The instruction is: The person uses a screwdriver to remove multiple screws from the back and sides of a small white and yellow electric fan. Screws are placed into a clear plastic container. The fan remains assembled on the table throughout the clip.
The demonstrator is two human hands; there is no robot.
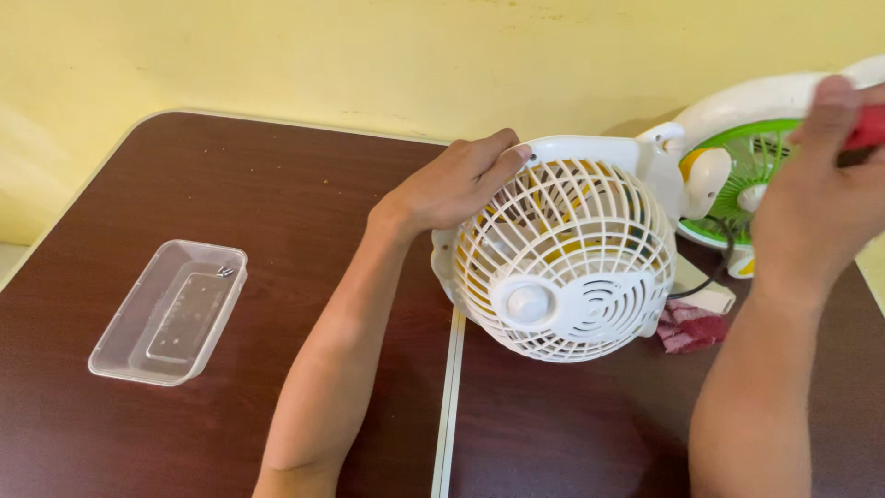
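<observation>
Fan (567, 263) | clear tray (171, 309) far left | red cloth (691, 327) beside

Bright, even indoor light w/ soft shadows — right hand (816, 184) motion-blurred, rest in sharp focus.

I see two bare forearms, no sleeves, no watch or rings; left hand (456, 184) and right hand (820, 198) ungloved.
</observation>
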